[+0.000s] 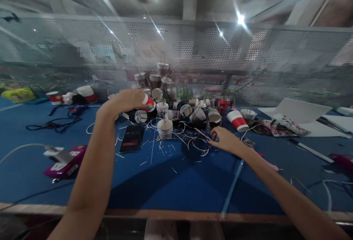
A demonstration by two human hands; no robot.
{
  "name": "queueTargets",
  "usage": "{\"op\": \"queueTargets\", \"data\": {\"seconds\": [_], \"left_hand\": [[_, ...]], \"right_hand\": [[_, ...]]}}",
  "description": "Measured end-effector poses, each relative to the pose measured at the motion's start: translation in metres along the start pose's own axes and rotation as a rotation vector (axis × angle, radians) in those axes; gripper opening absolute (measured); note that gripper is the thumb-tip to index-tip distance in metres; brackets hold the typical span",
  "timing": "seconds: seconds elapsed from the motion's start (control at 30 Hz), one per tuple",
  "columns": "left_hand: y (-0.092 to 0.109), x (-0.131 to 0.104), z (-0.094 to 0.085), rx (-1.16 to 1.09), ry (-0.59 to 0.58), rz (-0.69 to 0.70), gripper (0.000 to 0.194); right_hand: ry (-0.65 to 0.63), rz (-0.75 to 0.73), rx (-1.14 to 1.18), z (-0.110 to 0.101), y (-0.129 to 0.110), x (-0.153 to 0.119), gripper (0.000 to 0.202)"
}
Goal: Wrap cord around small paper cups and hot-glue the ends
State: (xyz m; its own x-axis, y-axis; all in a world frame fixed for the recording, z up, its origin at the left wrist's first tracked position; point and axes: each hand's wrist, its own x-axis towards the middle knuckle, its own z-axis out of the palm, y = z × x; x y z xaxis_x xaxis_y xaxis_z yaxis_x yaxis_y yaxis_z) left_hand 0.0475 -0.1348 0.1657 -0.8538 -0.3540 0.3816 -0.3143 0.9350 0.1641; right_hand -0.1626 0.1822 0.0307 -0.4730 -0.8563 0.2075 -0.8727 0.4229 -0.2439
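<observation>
My left hand [128,98] reaches over the near cups and grips a red-and-white paper cup [149,104], tilted on its side; most of the fingers are hidden. My right hand [226,140] is low over a tangle of thin strips, its thumb and fingers closed around the end of a thin brown strip [202,133]. Between the hands, a small whitish cup with a loop handle [164,129] stands upright. Behind it, several similar cups lie on their sides, and others form a stacked pile [154,81]. White curled strips and clippings [167,148] are scattered around.
A phone [131,139] lies near my left forearm, with a purple power strip and white plug [66,161] further left. Another red-and-white cup [237,120] leans at right. White sheets [300,111] lie far right. A perforated metal screen [209,52] borders the blue table [176,188].
</observation>
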Motion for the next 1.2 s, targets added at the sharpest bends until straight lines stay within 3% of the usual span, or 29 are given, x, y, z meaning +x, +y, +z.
{"op": "queueTargets", "data": {"seconds": [0.07, 0.17, 0.27, 0.37, 0.4, 0.53, 0.67, 0.73, 0.87, 0.93, 1.0, 1.1, 1.2], "left_hand": [[0.019, -0.005, -0.011, -0.003, 0.049, -0.007, 0.065], [0.054, -0.012, -0.017, -0.163, -0.058, 0.091, 0.063], [0.087, -0.017, -0.003, -0.331, -0.386, 0.226, 0.055], [0.109, -0.019, 0.031, -0.380, -0.801, 0.349, 0.046], [0.114, -0.018, 0.044, -0.346, -0.875, 0.373, 0.044], [0.120, -0.015, 0.081, -0.181, -0.783, 0.342, 0.048], [0.122, -0.014, 0.088, -0.105, -0.731, 0.353, 0.057], [0.125, -0.015, 0.090, -0.102, -0.638, 0.380, 0.059], [0.129, -0.022, 0.103, -0.067, -0.422, 0.383, 0.062], [0.132, -0.028, 0.111, -0.008, -0.351, 0.358, 0.067], [0.133, -0.034, 0.120, 0.001, -0.319, 0.325, 0.070], [0.133, -0.045, 0.138, -0.209, -0.264, 0.262, 0.080], [0.130, -0.055, 0.157, -0.501, -0.067, 0.098, 0.093]], "right_hand": [[-0.049, -0.018, 0.010, 0.012, 0.001, -0.003, 0.022], [-0.059, -0.034, 0.053, 0.014, 0.003, 0.000, 0.012], [0.014, 0.031, 0.091, 0.004, 0.005, 0.001, 0.010], [0.086, 0.127, 0.164, -0.012, 0.012, -0.003, 0.007], [0.113, 0.152, 0.208, -0.016, 0.016, -0.005, 0.008], [0.227, 0.276, 0.200, -0.023, 0.032, -0.009, 0.013], [0.170, 0.386, -0.152, -0.012, 0.034, -0.012, 0.024], [0.177, 0.432, -0.232, -0.007, 0.026, -0.014, 0.030], [0.416, 0.472, -0.267, -0.010, -0.001, -0.020, 0.038], [0.439, 0.427, -0.312, -0.014, -0.015, -0.020, 0.041], [0.287, 0.387, -0.310, -0.014, -0.024, -0.016, 0.043], [-0.061, 0.353, -0.209, -0.003, -0.034, -0.005, 0.045], [-0.143, 0.392, -0.168, 0.016, -0.039, 0.008, 0.048]]}}
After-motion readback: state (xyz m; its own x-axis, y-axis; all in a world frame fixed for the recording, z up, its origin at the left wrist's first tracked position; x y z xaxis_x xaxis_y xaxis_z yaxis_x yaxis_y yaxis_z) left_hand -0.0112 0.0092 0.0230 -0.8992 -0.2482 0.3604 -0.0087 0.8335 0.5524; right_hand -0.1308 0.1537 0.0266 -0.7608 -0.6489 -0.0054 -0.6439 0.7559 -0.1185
